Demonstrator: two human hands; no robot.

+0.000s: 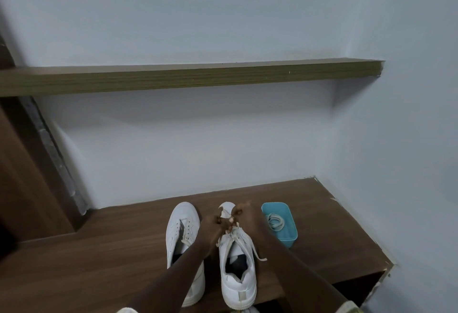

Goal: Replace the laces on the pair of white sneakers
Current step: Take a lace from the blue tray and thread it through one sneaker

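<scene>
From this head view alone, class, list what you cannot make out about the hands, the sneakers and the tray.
- Left hand and right hand: motion blur, so their grip on the lace is unclear.
- Right-side sneaker: front eyelets hidden behind the hands.
- Left-side sneaker: inner side covered by the left forearm.
- Blue tray: coiled contents too small to count.

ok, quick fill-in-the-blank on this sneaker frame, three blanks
1. ____ white sneakers stand on the wooden bench.
2. The left hand and right hand pinch the lace of the sneaker on the ____.
3. The tray holding coiled laces is ____.
Missing: two, right, blue.
</scene>
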